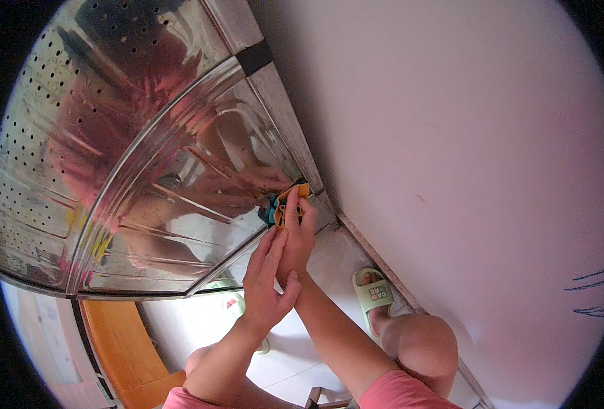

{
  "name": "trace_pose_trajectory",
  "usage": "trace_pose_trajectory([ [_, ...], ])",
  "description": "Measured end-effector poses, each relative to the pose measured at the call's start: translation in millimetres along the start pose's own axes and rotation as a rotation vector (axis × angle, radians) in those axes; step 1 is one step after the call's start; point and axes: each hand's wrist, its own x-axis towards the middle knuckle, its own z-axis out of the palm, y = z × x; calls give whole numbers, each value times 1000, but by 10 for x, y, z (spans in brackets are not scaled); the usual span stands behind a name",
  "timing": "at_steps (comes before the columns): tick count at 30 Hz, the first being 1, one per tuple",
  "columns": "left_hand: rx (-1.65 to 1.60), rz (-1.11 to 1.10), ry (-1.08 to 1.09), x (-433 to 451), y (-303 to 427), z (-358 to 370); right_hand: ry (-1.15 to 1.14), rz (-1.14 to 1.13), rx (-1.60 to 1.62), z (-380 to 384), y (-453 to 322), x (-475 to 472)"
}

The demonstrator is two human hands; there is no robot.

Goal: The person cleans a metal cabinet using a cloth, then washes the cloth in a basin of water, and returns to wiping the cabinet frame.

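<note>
My right hand (298, 232) presses a bunched orange and teal cloth (280, 208) against the lower corner of a shiny metal cabinet door (179, 204). Its fingers lie over the cloth, which hides that bit of the door. Alongside it, my left hand (265, 281) is stretched out, its fingertips near the cloth's lower edge and its thumb against my right wrist. I cannot see the left palm, but no object shows in that hand. The polished door mirrors my arms, legs and pink clothing.
The cabinet's perforated panel (41, 128) rises at left. A pale wall (460, 153) with scribbles stands close on the right. Green slippers (373, 291) are on my feet, over a light tiled floor (302, 358). Orange-brown wooden furniture (123, 342) is at lower left.
</note>
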Motion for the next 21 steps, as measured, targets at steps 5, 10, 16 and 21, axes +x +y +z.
trace_pose_trajectory([
  [5,13,16,-37,26,-5,22,108,36,-88,81,84,-15],
  [10,6,71,-83,61,15,-14,91,264,76,120,138,-29],
  [16,13,22,-96,43,25,-81,46,221,-39,49,41,-65],
  [21,65,35,38,-35,-107,-194,55,146,-54,222,34,-253],
])
